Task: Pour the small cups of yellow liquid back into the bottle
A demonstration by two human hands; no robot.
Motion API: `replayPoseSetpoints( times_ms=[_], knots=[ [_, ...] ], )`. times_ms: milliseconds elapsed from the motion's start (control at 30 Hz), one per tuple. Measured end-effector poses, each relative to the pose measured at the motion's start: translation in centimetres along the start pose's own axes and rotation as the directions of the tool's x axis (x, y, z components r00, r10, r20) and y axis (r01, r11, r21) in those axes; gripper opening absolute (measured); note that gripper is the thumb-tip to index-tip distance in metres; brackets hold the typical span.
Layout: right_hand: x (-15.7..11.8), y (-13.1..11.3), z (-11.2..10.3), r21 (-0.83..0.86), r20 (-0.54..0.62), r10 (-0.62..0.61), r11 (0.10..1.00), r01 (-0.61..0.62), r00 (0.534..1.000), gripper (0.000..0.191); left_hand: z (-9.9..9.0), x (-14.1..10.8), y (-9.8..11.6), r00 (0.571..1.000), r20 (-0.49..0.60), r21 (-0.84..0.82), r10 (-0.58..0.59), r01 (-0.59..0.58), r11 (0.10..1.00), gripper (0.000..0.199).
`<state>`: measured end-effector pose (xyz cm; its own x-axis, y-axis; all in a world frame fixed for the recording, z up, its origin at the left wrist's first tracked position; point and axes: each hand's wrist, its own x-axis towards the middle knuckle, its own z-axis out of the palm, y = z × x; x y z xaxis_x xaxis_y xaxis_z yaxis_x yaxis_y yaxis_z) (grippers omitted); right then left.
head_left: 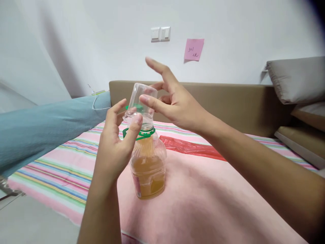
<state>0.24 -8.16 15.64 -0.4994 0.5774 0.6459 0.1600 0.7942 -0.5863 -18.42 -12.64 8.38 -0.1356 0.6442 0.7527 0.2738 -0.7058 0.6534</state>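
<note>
A clear plastic bottle (148, 173) with amber liquid in its lower part stands upright on the pink striped bedding. Around its neck is a green ring handle (146, 132). Over the bottle's top, a clear plastic cup (143, 96) is tilted, with something green showing behind its wall. My left hand (118, 135) has its thumb and fingers closed around the cup's lower rim. My right hand (172, 96) grips the cup's upper part between thumb and fingers from the right, its index finger raised.
Behind the bottle lies a red plastic strip (190, 147) on the bedding (203, 196). A brown headboard (228, 105) runs along the wall. Grey pillows (297, 79) are stacked at the right, and a blue-green bolster (56, 125) lies at the left.
</note>
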Motion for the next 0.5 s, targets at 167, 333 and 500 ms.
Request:
replayPoseSetpoints(
  times_ms=[167, 333, 500],
  knots=[
    [0.0, 0.3, 0.3, 0.013, -0.007, 0.031, 0.999, -0.031, 0.999, 0.077, 0.0, -0.1, 0.1, 0.998, -0.065, 0.042, 0.02, -0.017, 0.999, 0.054],
    [0.4, 1.0, 0.1, 0.083, -0.005, 0.077, 0.994, -0.077, 0.997, 0.082, -0.3, 0.0, 0.2, 0.975, -0.22, 0.03, 0.038, -0.033, 0.999, 0.054],
    [0.4, 1.0, 0.0, 0.074, -0.01, 0.045, 0.996, -0.044, 0.999, 0.075, -0.3, 0.2, 0.0, 0.962, -0.272, 0.03, 0.032, -0.025, 0.999, 0.05]
  ],
)
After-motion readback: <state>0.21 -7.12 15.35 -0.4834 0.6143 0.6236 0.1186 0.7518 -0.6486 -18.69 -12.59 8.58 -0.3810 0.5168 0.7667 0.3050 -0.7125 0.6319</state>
